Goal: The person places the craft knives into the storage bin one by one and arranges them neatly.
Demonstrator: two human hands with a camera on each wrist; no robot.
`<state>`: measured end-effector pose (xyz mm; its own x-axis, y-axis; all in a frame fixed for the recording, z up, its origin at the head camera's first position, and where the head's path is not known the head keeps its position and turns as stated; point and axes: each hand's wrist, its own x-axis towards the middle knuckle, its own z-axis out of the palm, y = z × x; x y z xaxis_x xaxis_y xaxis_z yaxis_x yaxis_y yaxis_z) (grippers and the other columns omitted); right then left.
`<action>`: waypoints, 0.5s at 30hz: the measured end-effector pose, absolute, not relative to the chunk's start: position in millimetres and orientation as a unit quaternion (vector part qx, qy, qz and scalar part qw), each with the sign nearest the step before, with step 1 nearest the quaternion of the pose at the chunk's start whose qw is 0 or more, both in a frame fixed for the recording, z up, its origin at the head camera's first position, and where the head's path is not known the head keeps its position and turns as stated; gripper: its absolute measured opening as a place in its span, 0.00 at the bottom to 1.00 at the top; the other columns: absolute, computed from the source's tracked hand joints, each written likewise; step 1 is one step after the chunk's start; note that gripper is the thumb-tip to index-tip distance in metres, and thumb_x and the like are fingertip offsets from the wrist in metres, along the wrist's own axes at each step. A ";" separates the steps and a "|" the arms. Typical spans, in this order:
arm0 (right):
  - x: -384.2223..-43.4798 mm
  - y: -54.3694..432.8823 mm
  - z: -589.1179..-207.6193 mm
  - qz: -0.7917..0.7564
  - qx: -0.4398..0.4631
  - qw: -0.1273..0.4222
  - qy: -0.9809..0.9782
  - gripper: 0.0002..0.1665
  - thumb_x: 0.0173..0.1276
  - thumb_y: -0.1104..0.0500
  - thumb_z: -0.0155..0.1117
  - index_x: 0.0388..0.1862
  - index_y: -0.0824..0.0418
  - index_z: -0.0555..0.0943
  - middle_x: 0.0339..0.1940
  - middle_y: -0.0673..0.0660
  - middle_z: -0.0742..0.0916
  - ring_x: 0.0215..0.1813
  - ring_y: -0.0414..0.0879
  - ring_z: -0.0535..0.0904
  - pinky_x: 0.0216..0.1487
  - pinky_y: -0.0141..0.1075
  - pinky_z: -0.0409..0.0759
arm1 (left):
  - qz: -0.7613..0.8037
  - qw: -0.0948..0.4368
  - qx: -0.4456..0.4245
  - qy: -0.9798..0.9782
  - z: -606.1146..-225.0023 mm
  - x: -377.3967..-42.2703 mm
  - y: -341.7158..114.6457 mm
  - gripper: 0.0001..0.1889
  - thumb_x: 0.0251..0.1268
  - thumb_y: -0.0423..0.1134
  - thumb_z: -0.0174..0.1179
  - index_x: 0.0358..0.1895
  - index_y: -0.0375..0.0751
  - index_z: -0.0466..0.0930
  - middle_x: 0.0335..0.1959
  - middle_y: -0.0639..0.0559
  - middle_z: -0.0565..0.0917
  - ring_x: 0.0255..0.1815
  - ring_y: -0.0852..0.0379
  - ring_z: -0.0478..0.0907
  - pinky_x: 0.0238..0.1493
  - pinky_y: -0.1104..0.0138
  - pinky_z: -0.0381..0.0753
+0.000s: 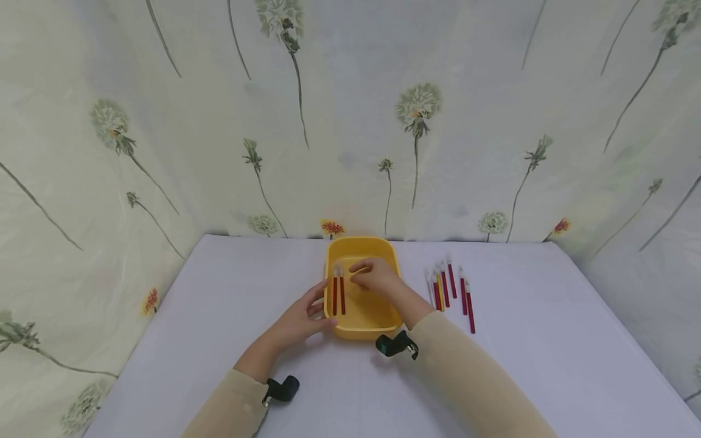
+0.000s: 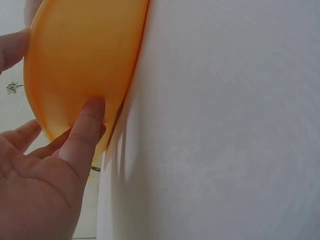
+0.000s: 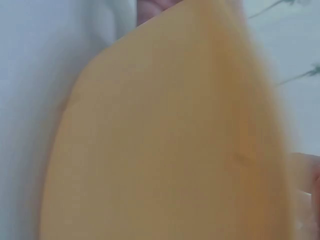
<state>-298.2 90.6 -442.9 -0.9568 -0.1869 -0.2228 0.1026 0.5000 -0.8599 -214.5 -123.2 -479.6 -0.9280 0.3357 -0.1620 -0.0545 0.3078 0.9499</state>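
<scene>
- White table (image 1: 328,395), with the yellow tray (image 1: 368,313) near its far edge.
- Right hand (image 1: 378,277): over the tray, fingers loosely bent, tips parted; its forearm (image 1: 476,377) slants in from lower right.
- Left hand (image 1: 297,319): fingers spread against the tray's left wall, thumb at the near corner.
- Two red sticks (image 1: 342,298): side by side, inside the tray's left part.

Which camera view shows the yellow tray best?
The head view: the yellow tray appears nearly whole, rim and inside, with two red sticks in it; the right hand hides a little. The left wrist view shows part of its outer wall, touched by the left hand. The right wrist view shows blurred wall only.
</scene>
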 end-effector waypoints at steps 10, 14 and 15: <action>-283.9 120.3 -415.2 -0.494 -0.066 0.111 0.860 0.18 0.70 0.59 0.68 0.56 0.64 0.83 0.47 0.60 0.87 0.47 0.59 0.85 0.51 0.42 0.85 | 0.588 0.167 0.090 0.786 -479.7 -213.8 -123.4 0.50 0.59 0.50 0.73 0.81 0.59 0.50 0.79 0.48 0.59 0.75 0.46 0.63 0.69 0.51 0.70; -278.9 136.0 -407.1 -0.501 -0.068 0.102 0.857 0.18 0.71 0.58 0.66 0.56 0.64 0.83 0.49 0.60 0.86 0.49 0.61 0.84 0.50 0.41 0.85 | 0.589 0.166 0.090 0.786 -480.8 -213.9 -123.6 0.51 0.56 0.52 0.74 0.81 0.60 0.51 0.78 0.48 0.59 0.75 0.46 0.63 0.69 0.52 0.69; -277.1 139.9 -404.9 -0.499 -0.065 0.100 0.858 0.18 0.71 0.57 0.66 0.57 0.63 0.83 0.49 0.60 0.86 0.49 0.61 0.84 0.50 0.41 0.85 | 0.589 0.166 0.090 0.786 -481.2 -213.7 -123.7 0.52 0.56 0.53 0.74 0.81 0.60 0.51 0.78 0.48 0.59 0.75 0.46 0.63 0.69 0.52 0.69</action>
